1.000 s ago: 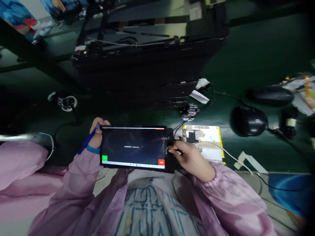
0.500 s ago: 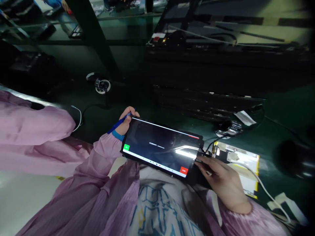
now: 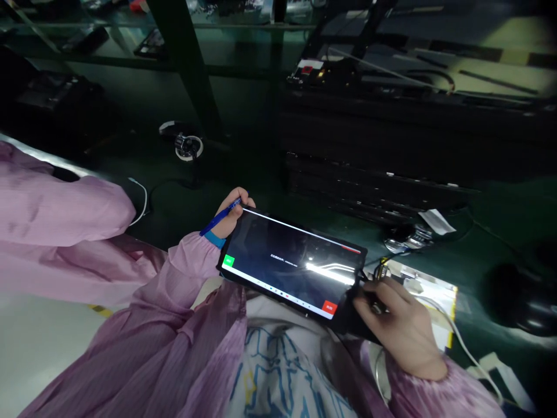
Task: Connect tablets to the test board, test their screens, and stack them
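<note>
A tablet [image 3: 291, 261] with a dark lit screen, a green button at its lower left and a red one at its lower right, is held tilted in front of my body. My left hand [image 3: 229, 213] grips its upper left corner and also keeps a blue pen [image 3: 221, 217] under the thumb. Just off the tablet's right edge is my right hand [image 3: 398, 319], its fingers bent together around something small and partly hidden. A black cable [image 3: 364, 275] shows between that hand and the tablet's edge.
Beyond the right hand lies a white panel with yellow edges [image 3: 444, 285], crossed by a white cable [image 3: 456, 334]. A coiled black cable [image 3: 409, 237] and a stack of dark panels [image 3: 374, 180] are behind. At left is another person's pink sleeve [image 3: 65, 203].
The view has shifted slightly. My right hand has drawn a little away from the tablet's right edge, its fingers more bent. My left hand keeps its hold on the tablet and pen.
</note>
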`<state>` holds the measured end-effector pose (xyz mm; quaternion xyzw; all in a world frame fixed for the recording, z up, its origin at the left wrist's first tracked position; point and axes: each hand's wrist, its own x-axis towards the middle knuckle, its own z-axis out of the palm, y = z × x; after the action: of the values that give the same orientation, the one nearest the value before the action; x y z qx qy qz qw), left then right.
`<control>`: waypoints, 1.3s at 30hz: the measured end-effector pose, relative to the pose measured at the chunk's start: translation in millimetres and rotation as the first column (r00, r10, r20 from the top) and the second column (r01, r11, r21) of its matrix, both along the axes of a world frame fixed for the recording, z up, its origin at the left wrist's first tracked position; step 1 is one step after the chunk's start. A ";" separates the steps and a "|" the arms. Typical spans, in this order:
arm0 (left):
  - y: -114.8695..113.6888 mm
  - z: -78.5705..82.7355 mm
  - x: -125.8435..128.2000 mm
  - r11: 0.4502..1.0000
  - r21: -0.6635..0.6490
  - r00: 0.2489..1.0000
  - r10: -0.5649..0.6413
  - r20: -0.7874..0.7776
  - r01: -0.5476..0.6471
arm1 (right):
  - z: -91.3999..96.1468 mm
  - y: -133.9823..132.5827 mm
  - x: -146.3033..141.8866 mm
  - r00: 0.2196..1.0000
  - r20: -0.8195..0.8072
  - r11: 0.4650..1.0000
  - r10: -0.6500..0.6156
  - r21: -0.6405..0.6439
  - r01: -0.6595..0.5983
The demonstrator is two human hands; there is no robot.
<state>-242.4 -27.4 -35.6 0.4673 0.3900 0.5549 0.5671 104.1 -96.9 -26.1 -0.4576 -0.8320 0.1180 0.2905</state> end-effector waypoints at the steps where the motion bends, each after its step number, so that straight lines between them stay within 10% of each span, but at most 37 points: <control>1: 0.1 0.0 0.3 1.000 -0.004 1.000 0.000 -0.006 0.000 | -0.3 3.7 3.9 0.999 0.003 0.999 -0.046 0.018 0.046; 6: 0.2 -0.8 -0.2 1.000 -0.022 0.999 0.005 -0.054 -0.006 | -14.0 47.0 27.4 0.907 -0.077 0.908 -0.415 0.037 0.418; 10: -0.8 -3.2 -1.8 0.999 -0.032 0.990 0.027 -0.142 -0.032 | -6.4 70.9 11.1 0.902 -0.094 0.906 -0.421 0.010 0.424; 13: -1.7 -4.8 -1.4 0.999 -0.019 0.990 0.023 -0.143 -0.026 | 20.8 49.4 -37.6 0.955 -0.090 0.940 -0.282 0.172 0.293; 16: -2.2 -5.3 -0.2 1.000 -0.023 0.989 0.017 -0.144 -0.020 | 41.3 4.2 -100.3 0.991 0.005 0.988 0.133 0.083 -0.133; 22: -4.3 -4.5 0.4 0.998 -0.035 0.982 0.048 -0.181 -0.055 | 27.2 -42.8 -174.6 0.845 0.145 0.855 0.515 -0.022 -0.517; 39: -4.5 -3.6 3.4 0.994 -0.066 0.977 0.071 -0.199 -0.085 | 19.9 -33.7 -96.7 0.976 0.185 0.991 0.118 0.046 -0.129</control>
<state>-239.0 -31.9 -39.2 0.4829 0.4824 0.5131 0.5203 7.5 -130.6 -6.2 -0.4052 -0.8850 0.0693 0.2185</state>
